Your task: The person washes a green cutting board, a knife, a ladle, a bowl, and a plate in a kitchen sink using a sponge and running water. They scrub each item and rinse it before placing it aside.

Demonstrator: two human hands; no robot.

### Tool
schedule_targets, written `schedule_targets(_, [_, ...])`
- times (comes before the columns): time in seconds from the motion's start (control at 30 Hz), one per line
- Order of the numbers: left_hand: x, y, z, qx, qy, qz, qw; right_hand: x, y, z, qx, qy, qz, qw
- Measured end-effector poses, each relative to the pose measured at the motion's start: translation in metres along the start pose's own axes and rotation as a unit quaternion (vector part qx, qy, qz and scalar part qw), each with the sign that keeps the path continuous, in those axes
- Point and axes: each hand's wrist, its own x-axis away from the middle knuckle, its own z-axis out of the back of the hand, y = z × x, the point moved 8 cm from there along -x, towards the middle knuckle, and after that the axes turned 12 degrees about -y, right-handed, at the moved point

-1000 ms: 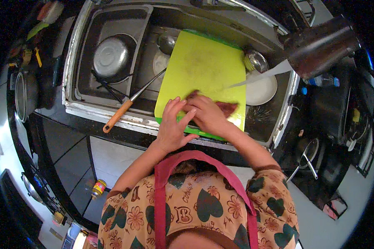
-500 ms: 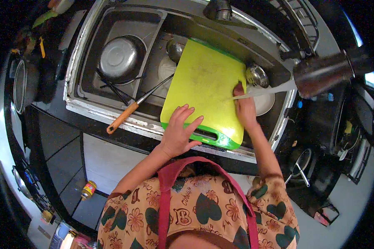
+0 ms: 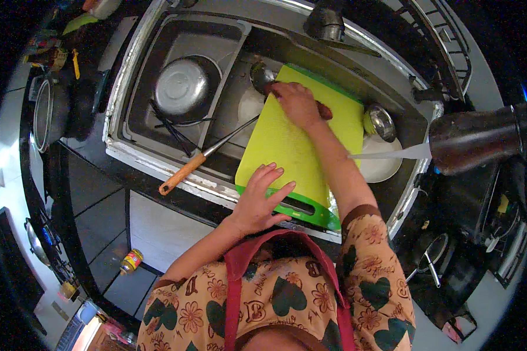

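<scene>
A lime-green cutting board (image 3: pixel 287 149) with a darker green handle end lies slanted across the sink's right basin. My left hand (image 3: pixel 260 196) rests on its near left corner by the handle slot, fingers spread. Toward the far left part of the board, my right hand (image 3: pixel 298 105) presses down on a reddish-brown scrub pad (image 3: pixel 324 110), mostly covered by the fingers. A whitish stream of water (image 3: pixel 392 153) runs from a dark brown spout (image 3: pixel 474 140) at the right and meets my right forearm.
An overturned metal pot (image 3: pixel 184 86) and black utensils (image 3: pixel 175 131) sit in the left basin. A wooden-handled utensil (image 3: pixel 184 174) leans over the front rim. Beside the board are a ladle bowl (image 3: pixel 262 76), a metal bowl (image 3: pixel 382 123) and a white plate (image 3: pixel 383 167).
My right hand has swept the scrub pad from the board's right edge to its far left part. My left hand stays at the near corner. The whole view has shifted slightly.
</scene>
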Motion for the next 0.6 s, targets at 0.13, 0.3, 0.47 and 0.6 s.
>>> schedule_targets(0.13, [-0.003, 0.002, 0.004, -0.005, -0.004, 0.000, 1.000, 0.022, 0.083, -0.006, 0.070, -0.017, -0.152, 0.986])
schedule_targets(0.3, [-0.003, 0.008, 0.001, 0.003, -0.005, -0.022, 1.000, 0.131, 0.154, -0.002, 0.148, 0.060, -0.240, 0.958])
schedule_targets(0.47, [0.000, 0.007, -0.007, 0.000, -0.021, -0.024, 0.999, 0.227, 0.068, 0.026, 0.139, 0.036, -0.242, 0.959])
schedule_targets(0.6, [0.000, 0.018, -0.027, -0.100, -0.082, -0.088, 0.988, 0.257, 0.055, 0.049, 0.088, 0.036, -0.247, 0.964])
